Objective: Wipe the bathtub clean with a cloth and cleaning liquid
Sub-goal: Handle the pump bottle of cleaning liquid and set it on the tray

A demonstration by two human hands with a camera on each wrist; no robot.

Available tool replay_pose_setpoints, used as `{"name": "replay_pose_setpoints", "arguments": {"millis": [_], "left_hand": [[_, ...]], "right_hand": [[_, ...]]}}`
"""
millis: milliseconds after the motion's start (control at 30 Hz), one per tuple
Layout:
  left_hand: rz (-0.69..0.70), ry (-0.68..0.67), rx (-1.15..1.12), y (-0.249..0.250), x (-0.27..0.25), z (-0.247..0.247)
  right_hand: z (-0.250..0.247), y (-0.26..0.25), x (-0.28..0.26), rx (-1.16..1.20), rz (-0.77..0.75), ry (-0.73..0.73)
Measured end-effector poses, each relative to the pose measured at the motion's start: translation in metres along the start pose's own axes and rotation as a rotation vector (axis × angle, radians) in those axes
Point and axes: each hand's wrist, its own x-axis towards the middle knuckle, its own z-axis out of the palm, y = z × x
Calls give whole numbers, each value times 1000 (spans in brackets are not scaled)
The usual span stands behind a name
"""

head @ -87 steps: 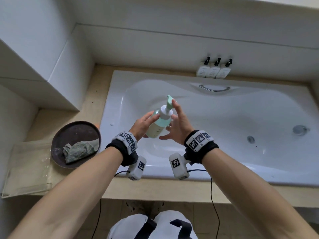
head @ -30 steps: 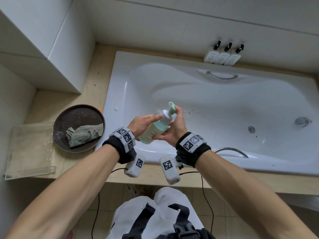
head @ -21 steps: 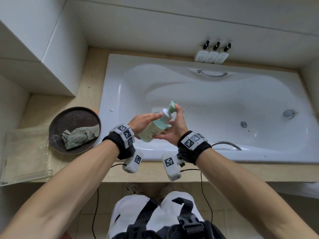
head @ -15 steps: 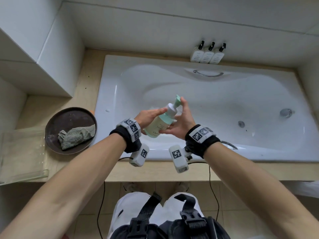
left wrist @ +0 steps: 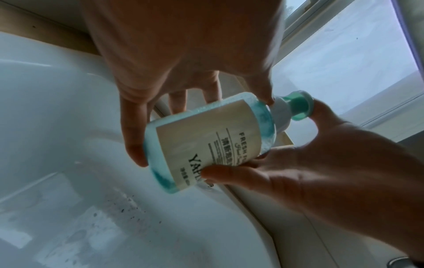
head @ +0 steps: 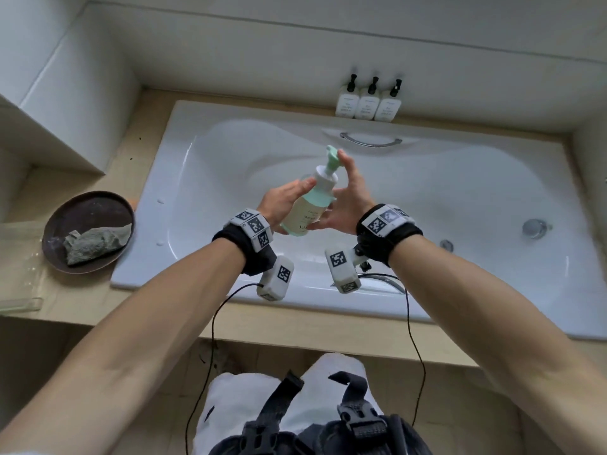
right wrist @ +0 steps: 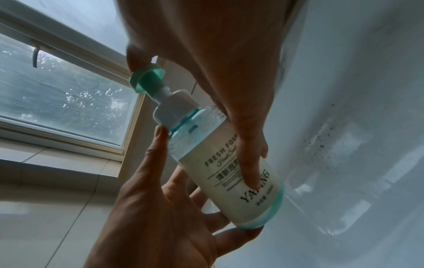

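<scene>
A clear pump bottle point(head: 307, 205) of blue-green cleaning liquid with a cream label hangs tilted over the white bathtub point(head: 141, 274). My left hand point(head: 282, 201) grips its lower body from the left. My right hand point(head: 348, 198) holds it from the right, thumb on the label point(right wrist: 252, 163) and index fingertip on the green pump head point(right wrist: 144, 78). The grey-green cloth point(head: 95, 241) lies crumpled in a dark round dish point(head: 65, 211) on the ledge to the left, apart from both hands. Dark specks point(left wrist: 128, 210) dot the tub's inner wall below the bottle.
Three white pump bottles point(head: 368, 106) stand on the far ledge above a chrome grab handle point(head: 371, 142). A drain point(head: 535, 228) and a jet point(head: 446, 246) sit at the tub's right end. A clear tray point(head: 16, 264) lies left of the dish. White tiled walls enclose the ledge.
Both hands have carried the bottle a little up and farther out over the tub. Their hold on it looks the same. The cloth has stayed in the dish.
</scene>
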Motion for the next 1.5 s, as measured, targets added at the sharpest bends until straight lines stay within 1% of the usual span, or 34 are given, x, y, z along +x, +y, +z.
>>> {"name": "replay_pose_setpoints", "arguments": {"millis": [67,167,333,633,867,1033,1167,1267,1367,1500], "left_hand": [[-2,13,-9,7,3,15],[-16,34,-17,13,8,30],[-38,41,4,16,18,37],[-41,-51,96,15,27,19],[-55,-105,94,8,36,14],[-40,-142,111,9,36,25],[-55,-161,130,14,32,42],[-61,-169,135,15,30,64],[-61,-143,102,14,27,95],[-53,-120,99,22,23,152]], "right_hand": [[-11,-9,-7,-21,-29,50],[-25,-19,-8,-42,-41,74],[-33,-24,-1,-29,-53,115],[-27,-16,6,12,-26,51],[-26,-8,6,53,-21,102],[-39,-10,-1,68,-33,142],[-57,-9,-7,93,-38,174],[-75,-6,-13,114,-38,195],[-103,-13,-21,104,-47,175],[-155,-31,-41,67,-27,151]]}}
